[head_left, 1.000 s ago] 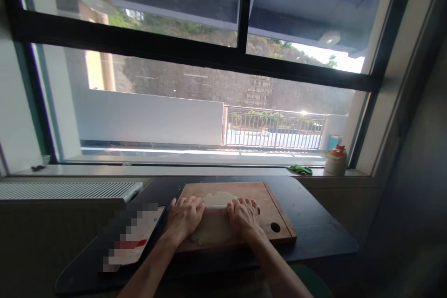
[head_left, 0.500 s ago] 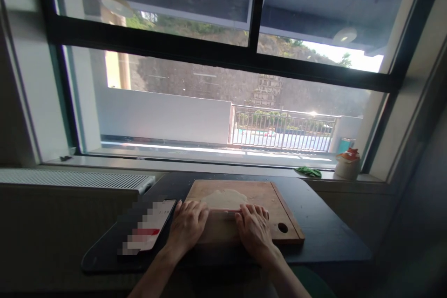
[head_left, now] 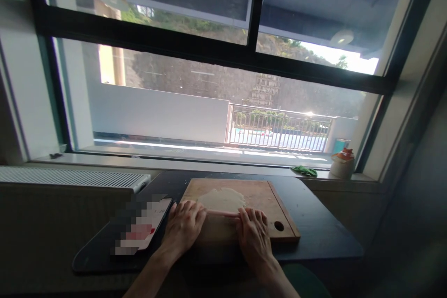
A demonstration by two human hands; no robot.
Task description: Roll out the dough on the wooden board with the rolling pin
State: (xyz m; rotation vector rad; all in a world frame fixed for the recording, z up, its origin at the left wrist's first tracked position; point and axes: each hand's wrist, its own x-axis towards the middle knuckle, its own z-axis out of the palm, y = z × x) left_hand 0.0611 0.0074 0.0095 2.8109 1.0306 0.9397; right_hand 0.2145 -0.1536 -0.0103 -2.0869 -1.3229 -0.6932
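A thin, pale rolling pin lies crosswise over the wooden cutting board. My left hand is curled over its left end, and my right hand grips the right end; both cover the tips of the pin. Just beyond it a flat, whitish sheet of dough with a ragged far edge is spread on the cutting board. The near edge of the dough meets the pin. How far the fingers wrap underneath is hidden.
Left of the board, a phone with a partly blurred screen lies on the dark table. The board has a round hole at its near right. On the windowsill are a green cloth and a white jar. A radiator stands left.
Both hands have drawn the rolling pin slightly toward me across the board, so a little more dough shows beyond it. The whole view has shifted a bit.
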